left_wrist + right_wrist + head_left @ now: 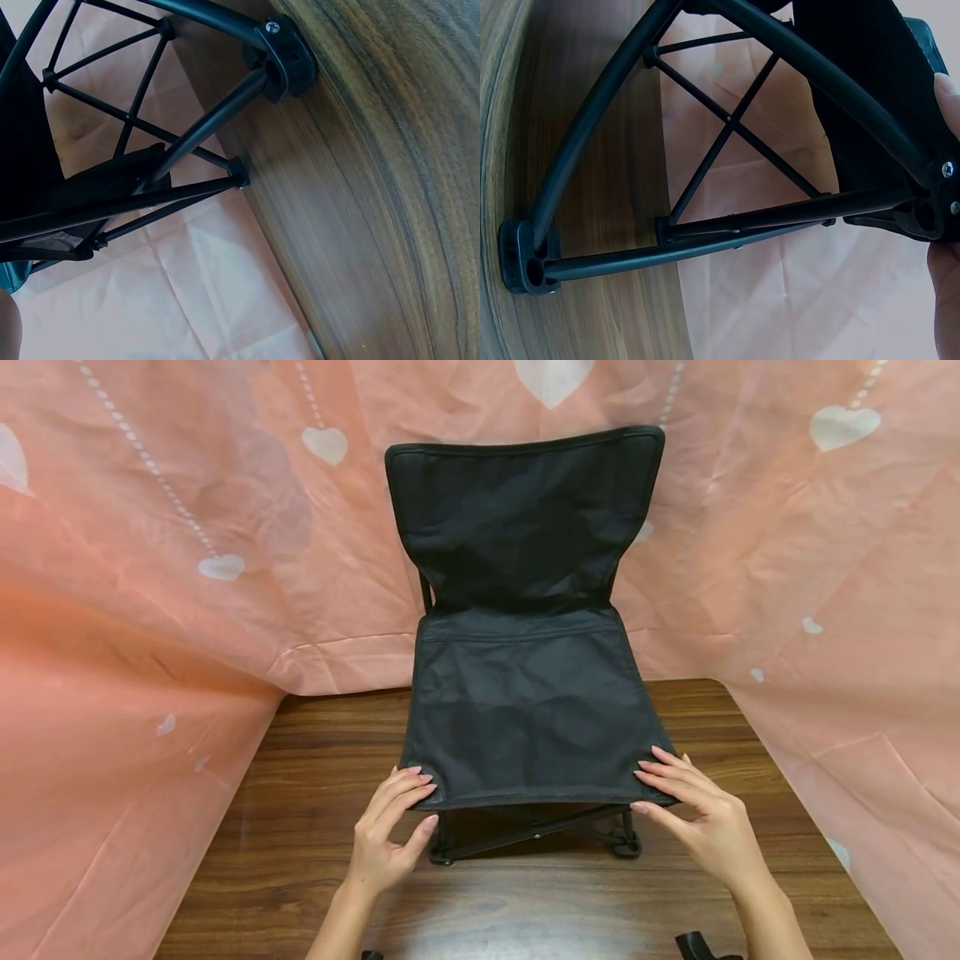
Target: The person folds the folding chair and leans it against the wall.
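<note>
A black folding chair (525, 710) with a fabric seat and backrest stands unfolded on the wooden surface, facing me. My left hand (390, 831) holds the seat's front left corner, fingers over the top and thumb by the front edge. At the front right corner, my right hand (705, 818) grips the fabric the same way, fingers spread on top. Below the seat, crossed black tubes (731, 120) run down to plastic feet (529, 259). The left wrist view shows the other side's leg tubes (210, 124) and only a sliver of the left hand.
Pink cloth with white hearts (187, 635) hangs behind and on both sides. The brown wood-grain surface (300, 793) lies under the chair. Small black objects (697, 946) poke in at the bottom edge of the head view, near the forearms.
</note>
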Available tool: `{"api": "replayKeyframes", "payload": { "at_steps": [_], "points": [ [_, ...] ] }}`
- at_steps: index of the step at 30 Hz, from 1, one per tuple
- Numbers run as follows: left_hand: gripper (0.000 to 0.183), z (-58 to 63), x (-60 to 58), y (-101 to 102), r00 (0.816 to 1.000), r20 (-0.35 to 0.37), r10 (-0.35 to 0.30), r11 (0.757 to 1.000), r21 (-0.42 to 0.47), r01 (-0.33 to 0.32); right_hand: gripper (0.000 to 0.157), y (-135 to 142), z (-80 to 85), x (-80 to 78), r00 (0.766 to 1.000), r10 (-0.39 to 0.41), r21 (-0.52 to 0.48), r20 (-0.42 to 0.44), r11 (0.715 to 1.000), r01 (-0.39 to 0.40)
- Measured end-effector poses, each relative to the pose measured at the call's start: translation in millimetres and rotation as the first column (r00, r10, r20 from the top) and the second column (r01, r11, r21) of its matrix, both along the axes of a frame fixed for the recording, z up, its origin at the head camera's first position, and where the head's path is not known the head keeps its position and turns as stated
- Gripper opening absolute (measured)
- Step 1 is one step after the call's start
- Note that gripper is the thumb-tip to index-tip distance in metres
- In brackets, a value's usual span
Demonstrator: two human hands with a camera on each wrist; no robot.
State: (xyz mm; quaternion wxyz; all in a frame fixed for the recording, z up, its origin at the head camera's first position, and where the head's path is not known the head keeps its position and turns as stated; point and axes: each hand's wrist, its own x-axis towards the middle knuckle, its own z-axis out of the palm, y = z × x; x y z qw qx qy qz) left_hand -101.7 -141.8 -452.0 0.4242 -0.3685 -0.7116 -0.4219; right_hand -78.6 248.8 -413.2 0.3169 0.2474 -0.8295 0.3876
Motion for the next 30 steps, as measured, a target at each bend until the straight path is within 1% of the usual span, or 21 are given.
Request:
{"api": "replayKeyframes", "payload": {
  "at_steps": [4,11,16,20,22,24,26,29,30],
  "points": [
    [0.032,0.1,2.6,-1,1.0,-0.002,0.005,1.0,0.012,-0.005,0.053,-2,-2.6,-1.9,0.999,0.005,-0.006,-0.032,1.0,-0.005],
    [0.033,-0.4,5.5,-2,1.0,-0.01,0.02,0.999,0.028,-0.02,0.054,-6,-2.0,1.2,1.0,-0.006,-0.005,0.013,1.0,0.006],
    [0.033,0.4,5.2,-5,1.0,-0.018,0.02,1.0,0.011,-0.02,0.048,-9,-2.8,0.0,0.999,0.003,-0.015,-0.039,1.0,-0.004],
    [0.033,7.1,5.9,-11,0.998,-0.036,0.043,0.997,-0.06,-0.045,0.04,-9,-2.4,-2.3,0.997,0.027,0.002,-0.072,1.0,-0.027],
    [0.033,12.4,6.5,-14,0.998,-0.046,0.053,0.992,-0.113,-0.058,0.04,-7,-1.3,-3.5,0.996,0.046,0.018,-0.081,0.999,-0.044],
    [0.034,18.0,6.7,-17,0.998,-0.047,0.049,0.986,-0.158,-0.056,0.041,-5,0.1,-4.3,0.994,0.064,0.038,-0.083,0.997,-0.061],
    [0.033,23.4,6.5,-19,0.999,-0.031,0.038,0.98,-0.193,-0.043,0.042,-3,1.7,-5.1,0.994,0.083,0.055,-0.073,0.995,-0.079],
    [0.032,30.1,5.3,-21,1.0,0.009,0.018,0.972,-0.236,-0.015,0.05,1,4.3,-5.1,0.994,0.102,0.08,-0.032,0.992,-0.099],
    [0.031,31.8,4.8,-22,1.0,0.022,0.014,0.968,-0.251,-0.008,0.056,2,5.1,-5.0,0.994,0.105,0.089,-0.012,0.991,-0.104]
  ]
}}
